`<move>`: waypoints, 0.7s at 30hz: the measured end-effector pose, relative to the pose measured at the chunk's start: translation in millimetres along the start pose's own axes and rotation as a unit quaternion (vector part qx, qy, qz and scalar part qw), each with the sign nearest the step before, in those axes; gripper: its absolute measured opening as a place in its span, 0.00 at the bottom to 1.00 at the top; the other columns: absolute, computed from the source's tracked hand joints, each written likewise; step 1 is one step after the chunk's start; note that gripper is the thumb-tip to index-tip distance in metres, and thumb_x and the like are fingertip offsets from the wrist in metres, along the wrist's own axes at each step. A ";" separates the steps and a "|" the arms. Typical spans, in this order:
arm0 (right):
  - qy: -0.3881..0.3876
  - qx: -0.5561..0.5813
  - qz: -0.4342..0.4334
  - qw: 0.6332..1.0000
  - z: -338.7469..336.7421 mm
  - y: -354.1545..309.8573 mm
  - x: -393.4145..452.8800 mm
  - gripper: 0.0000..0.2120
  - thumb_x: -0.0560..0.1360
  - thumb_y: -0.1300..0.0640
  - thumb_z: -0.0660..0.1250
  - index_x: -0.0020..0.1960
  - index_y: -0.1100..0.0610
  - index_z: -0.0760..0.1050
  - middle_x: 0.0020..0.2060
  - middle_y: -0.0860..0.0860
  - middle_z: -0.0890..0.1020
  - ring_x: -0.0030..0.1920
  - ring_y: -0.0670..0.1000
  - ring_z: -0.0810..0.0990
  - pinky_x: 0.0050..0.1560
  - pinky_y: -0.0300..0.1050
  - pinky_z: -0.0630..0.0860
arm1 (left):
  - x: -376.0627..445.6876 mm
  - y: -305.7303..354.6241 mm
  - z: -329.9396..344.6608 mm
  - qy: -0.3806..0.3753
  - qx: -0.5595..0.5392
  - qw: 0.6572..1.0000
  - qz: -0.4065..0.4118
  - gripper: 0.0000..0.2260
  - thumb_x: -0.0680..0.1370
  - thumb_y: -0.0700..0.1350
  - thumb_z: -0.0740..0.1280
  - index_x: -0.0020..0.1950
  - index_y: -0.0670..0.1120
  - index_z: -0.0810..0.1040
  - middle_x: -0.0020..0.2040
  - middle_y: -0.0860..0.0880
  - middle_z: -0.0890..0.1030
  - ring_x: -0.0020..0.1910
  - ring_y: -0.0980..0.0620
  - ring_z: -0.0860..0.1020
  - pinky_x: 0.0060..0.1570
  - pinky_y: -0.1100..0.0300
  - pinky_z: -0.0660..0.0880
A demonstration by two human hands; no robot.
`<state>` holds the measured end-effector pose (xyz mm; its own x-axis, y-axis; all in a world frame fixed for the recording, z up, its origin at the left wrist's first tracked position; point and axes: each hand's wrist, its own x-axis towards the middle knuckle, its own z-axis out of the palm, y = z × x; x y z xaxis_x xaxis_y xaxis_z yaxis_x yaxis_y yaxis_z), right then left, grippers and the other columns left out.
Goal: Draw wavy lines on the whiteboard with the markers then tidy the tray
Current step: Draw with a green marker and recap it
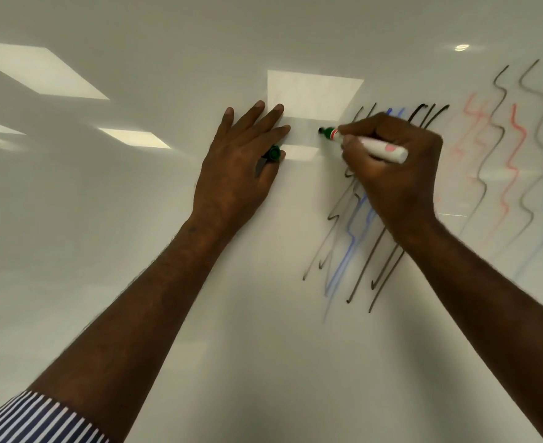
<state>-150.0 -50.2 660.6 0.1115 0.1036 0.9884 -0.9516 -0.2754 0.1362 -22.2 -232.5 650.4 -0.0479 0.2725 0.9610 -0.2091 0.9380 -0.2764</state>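
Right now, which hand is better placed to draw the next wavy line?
Right. The right hand grips the uncapped white-barrelled green marker, tip at the glossy whiteboard beside the existing lines. The left hand lies flat on the board, the green marker cap tucked between its fingers.

Bright even light, ceiling-panel glare on whiteboard point(135, 282), soft blur, wide-angle edge distortion

Two bare forearms, a navy-and-white striped rolled sleeve point(36, 417) at the left elbow
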 end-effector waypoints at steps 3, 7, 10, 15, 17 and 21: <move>-0.018 -0.019 -0.023 0.999 -3.9 -0.4 -17.7 0.04 0.76 0.62 0.73 0.49 0.60 0.85 0.43 0.49 0.86 0.43 0.46 0.84 0.45 0.45 0.81 | -0.1 -0.9 0.3 -0.002 0.003 1.000 -0.001 0.18 0.81 0.44 0.64 0.71 0.44 0.76 0.75 0.45 0.71 0.77 0.45 0.66 0.78 0.41 0.55; 0.008 0.006 -0.009 1.000 -12.7 0.9 -35.3 0.04 0.76 0.63 0.72 0.48 0.63 0.84 0.42 0.54 0.86 0.42 0.52 0.84 0.43 0.52 0.81 | -1.1 -0.3 0.9 0.000 -0.001 1.000 0.000 0.17 0.82 0.44 0.64 0.71 0.44 0.76 0.75 0.45 0.71 0.77 0.45 0.66 0.78 0.41 0.55; -0.057 -0.022 -0.035 0.998 -9.3 -8.2 -63.4 0.03 0.75 0.64 0.72 0.48 0.62 0.84 0.42 0.52 0.85 0.41 0.45 0.83 0.42 0.41 0.78 | -1.2 -0.7 0.8 0.000 0.005 1.000 0.002 0.17 0.82 0.44 0.64 0.71 0.43 0.75 0.75 0.45 0.71 0.77 0.45 0.66 0.78 0.41 0.55; -0.021 -0.007 -0.001 1.000 -23.1 -4.5 -74.9 0.04 0.75 0.63 0.72 0.48 0.62 0.84 0.41 0.51 0.85 0.41 0.46 0.82 0.43 0.39 0.75 | -2.1 -0.2 0.4 0.002 0.000 1.000 0.001 0.17 0.82 0.45 0.64 0.71 0.44 0.75 0.75 0.45 0.71 0.77 0.46 0.65 0.79 0.44 0.54; -0.051 -0.006 0.001 0.999 -21.5 -11.0 -91.5 0.04 0.73 0.65 0.72 0.47 0.62 0.85 0.40 0.50 0.84 0.40 0.45 0.82 0.43 0.37 0.74 | -2.6 -0.1 -0.1 0.005 -0.001 1.000 0.003 0.17 0.82 0.44 0.64 0.71 0.44 0.75 0.75 0.45 0.71 0.77 0.46 0.65 0.79 0.43 0.54; -0.086 -0.008 -0.010 0.996 -19.0 -16.2 -114.5 0.05 0.73 0.64 0.72 0.48 0.60 0.85 0.41 0.50 0.85 0.41 0.45 0.82 0.42 0.37 0.75 | -3.5 0.3 0.3 0.002 0.004 1.000 0.002 0.17 0.81 0.44 0.64 0.71 0.44 0.75 0.75 0.46 0.71 0.77 0.47 0.65 0.79 0.45 0.54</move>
<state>-152.8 -39.5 543.9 0.1772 -0.0567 0.9825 -0.9531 -0.2588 0.1569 -22.4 -233.3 646.9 -0.0448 0.2770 0.9598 -0.2169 0.9352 -0.2800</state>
